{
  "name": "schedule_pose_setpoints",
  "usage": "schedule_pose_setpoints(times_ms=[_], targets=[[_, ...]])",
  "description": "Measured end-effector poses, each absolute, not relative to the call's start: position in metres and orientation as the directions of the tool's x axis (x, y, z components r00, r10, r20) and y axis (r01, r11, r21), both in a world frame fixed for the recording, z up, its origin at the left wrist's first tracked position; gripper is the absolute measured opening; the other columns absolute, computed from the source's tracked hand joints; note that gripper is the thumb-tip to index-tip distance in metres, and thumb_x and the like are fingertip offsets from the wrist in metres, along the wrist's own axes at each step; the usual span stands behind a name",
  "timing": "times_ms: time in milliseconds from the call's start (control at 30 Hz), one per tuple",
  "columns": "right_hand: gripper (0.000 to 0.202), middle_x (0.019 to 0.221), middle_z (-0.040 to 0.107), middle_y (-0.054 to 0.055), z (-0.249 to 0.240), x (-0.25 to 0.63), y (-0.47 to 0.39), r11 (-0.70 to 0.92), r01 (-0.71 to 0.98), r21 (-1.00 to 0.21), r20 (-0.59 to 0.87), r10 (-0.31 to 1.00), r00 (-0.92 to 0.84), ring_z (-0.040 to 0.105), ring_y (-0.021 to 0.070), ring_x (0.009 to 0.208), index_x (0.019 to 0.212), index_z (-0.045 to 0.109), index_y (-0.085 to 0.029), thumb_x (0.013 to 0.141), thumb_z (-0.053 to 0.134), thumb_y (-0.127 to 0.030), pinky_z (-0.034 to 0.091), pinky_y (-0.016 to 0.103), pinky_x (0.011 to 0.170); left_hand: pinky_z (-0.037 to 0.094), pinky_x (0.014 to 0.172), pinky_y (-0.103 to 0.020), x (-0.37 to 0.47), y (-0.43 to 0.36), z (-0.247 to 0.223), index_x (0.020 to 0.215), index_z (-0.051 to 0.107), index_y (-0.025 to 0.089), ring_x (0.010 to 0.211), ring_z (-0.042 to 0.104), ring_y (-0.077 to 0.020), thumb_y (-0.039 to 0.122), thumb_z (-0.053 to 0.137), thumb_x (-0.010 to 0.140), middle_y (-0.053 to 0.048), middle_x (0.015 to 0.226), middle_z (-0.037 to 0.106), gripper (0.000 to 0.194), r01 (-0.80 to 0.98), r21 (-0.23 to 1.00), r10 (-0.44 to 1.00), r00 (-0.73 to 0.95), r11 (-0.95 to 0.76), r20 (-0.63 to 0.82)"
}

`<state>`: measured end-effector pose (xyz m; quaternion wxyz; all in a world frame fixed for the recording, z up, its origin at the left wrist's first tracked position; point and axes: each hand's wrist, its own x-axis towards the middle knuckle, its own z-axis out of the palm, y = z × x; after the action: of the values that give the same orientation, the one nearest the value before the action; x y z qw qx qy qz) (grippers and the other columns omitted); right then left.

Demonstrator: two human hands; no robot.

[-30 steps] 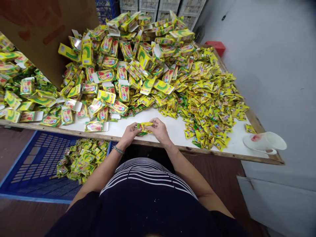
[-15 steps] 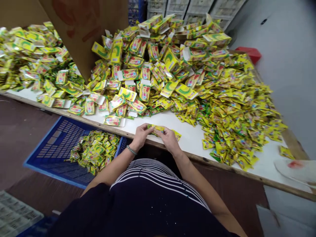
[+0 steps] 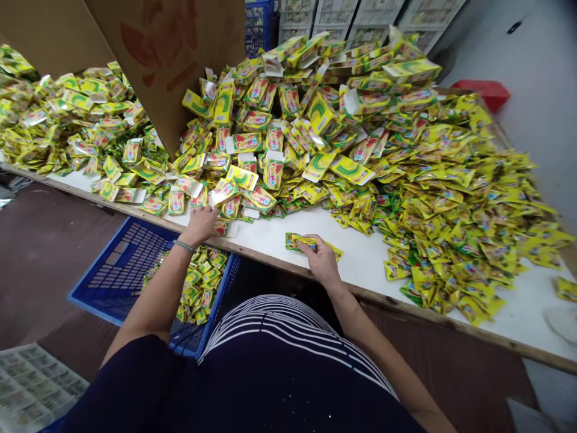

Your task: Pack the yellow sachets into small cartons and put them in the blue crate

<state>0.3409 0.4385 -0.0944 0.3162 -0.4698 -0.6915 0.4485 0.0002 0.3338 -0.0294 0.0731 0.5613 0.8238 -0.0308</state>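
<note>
My left hand (image 3: 202, 225), with a beaded bracelet at the wrist, reaches over the left end of a small yellow-green carton (image 3: 222, 228) by the table's front edge. Its fingers look spread and touch or nearly touch the carton; the fingertips are partly hidden. Closer to the middle, my right hand (image 3: 323, 260) is closed around a few flat yellow sachets (image 3: 301, 242), held just over the white tabletop (image 3: 264, 240). Cartons of the same kind (image 3: 244, 143), several with white flaps standing out, are heaped beyond my hands.
Loose yellow sachets (image 3: 442, 222) form a large pile on the right. A blue crate (image 3: 101, 282) holding packed cartons (image 3: 202, 282) stands below the table edge at left. A brown cardboard box (image 3: 180, 66) rises behind, and a red object (image 3: 484, 94) lies at the far right corner.
My left hand has let go of the sachets and moved left to the carton at the table edge. My right hand keeps the sachets. The view has shifted slightly.
</note>
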Motion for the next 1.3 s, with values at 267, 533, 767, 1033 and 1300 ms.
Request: schedule_pose_setpoints(times_ms=[267, 533, 767, 1033, 1300], targets=[[0.049, 0.086, 0.072, 0.005, -0.072, 0.332, 0.452, 0.103, 0.218, -0.971, 0.034, 0.953, -0.301, 0.065, 0.0219, 0.075, 0.099, 0.067, -0.019, 0.077, 0.066, -0.063, 0.053, 0.035, 0.071, 0.037, 0.064, -0.027, 0.075, 0.354, -0.039, 0.097, 0.071, 0.022, 0.065, 0.054, -0.0185, 0.044, 0.077, 0.071, -0.001, 0.071, 0.065, 0.034, 0.733, 0.655, 0.976, -0.217, 0.186, -0.035], [0.043, 0.081, 0.07, 0.003, -0.045, 0.339, 0.477, 0.232, 0.282, -0.931, 0.108, 0.913, -0.394, 0.062, 0.0196, 0.071, 0.096, 0.066, -0.02, 0.079, 0.065, -0.059, 0.053, 0.034, 0.072, 0.045, 0.075, -0.027, 0.145, 0.365, -0.049, 0.103, 0.073, 0.02, 0.084, 0.063, -0.0216, 0.05, 0.069, 0.08, -0.002, 0.089, 0.073, 0.038, 0.352, 0.931, 0.984, -0.176, 0.092, -0.03], [0.037, 0.084, 0.072, 0.004, -0.043, 0.341, 0.481, 0.276, 0.315, -0.908, 0.087, 0.859, -0.504, 0.064, 0.0209, 0.075, 0.096, 0.068, -0.02, 0.082, 0.065, -0.054, 0.052, 0.033, 0.072, 0.048, 0.073, -0.027, 0.153, 0.367, -0.053, 0.104, 0.072, 0.016, 0.082, 0.065, -0.0199, 0.055, 0.067, 0.082, -0.005, 0.093, 0.074, 0.044, 0.141, 0.984, 0.98, -0.181, 0.106, -0.08], [0.021, 0.09, 0.073, 0.004, -0.027, 0.352, 0.486, 0.368, 0.416, -0.832, 0.003, 0.752, -0.659, 0.064, 0.0202, 0.082, 0.093, 0.071, -0.02, 0.084, 0.065, -0.038, 0.047, 0.031, 0.076, 0.05, 0.073, -0.028, 0.16, 0.362, -0.068, 0.101, 0.071, 0.014, 0.082, 0.068, -0.0206, 0.054, 0.076, 0.076, -0.007, 0.095, 0.076, 0.048, -0.03, 0.994, 0.975, -0.192, 0.105, -0.109], [0.018, 0.084, 0.07, 0.002, -0.023, 0.349, 0.471, 0.427, 0.392, -0.815, 0.079, 0.752, -0.655, 0.06, 0.0173, 0.078, 0.086, 0.073, -0.02, 0.078, 0.073, -0.036, 0.045, 0.029, 0.074, 0.051, 0.074, -0.028, 0.173, 0.352, -0.056, 0.098, 0.071, 0.015, 0.082, 0.069, -0.0199, 0.042, 0.087, 0.066, -0.006, 0.093, 0.077, 0.044, -0.123, 0.989, 0.983, -0.159, 0.077, -0.096]])
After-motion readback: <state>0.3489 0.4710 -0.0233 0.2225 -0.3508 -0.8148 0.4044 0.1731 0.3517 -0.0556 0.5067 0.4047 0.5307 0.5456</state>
